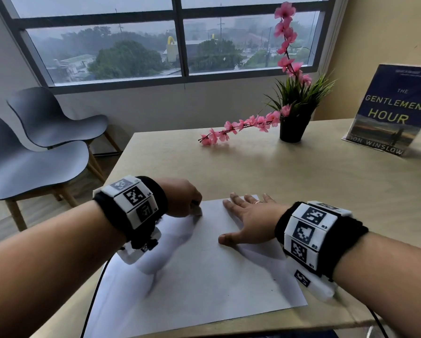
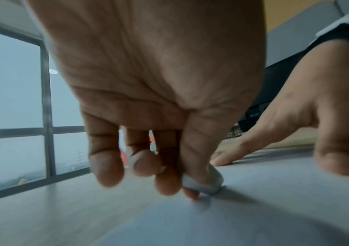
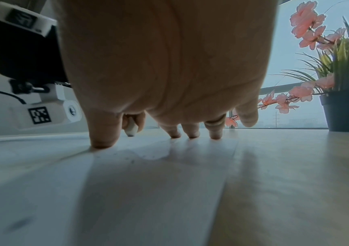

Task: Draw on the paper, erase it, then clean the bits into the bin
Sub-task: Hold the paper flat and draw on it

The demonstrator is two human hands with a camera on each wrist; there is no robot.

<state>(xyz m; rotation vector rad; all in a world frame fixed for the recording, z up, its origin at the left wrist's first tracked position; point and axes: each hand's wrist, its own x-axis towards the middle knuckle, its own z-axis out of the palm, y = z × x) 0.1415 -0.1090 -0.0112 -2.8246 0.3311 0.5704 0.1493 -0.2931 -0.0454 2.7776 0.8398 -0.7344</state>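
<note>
White paper (image 1: 204,264) flat, left hand (image 1: 180,198) pinching pale eraser (image 2: 207,181), right hand (image 1: 248,215) fingers spread

We see a sheet of paper (image 1: 204,269) lying at the near edge of the table (image 1: 302,172), with the left hand (image 1: 180,198) at its far left corner and the right hand (image 1: 248,215) on its far right part. Behind stand a potted plant (image 1: 293,120) and, farther right, a book (image 1: 395,111). Two chairs (image 1: 46,142) sit left of the table.
</note>
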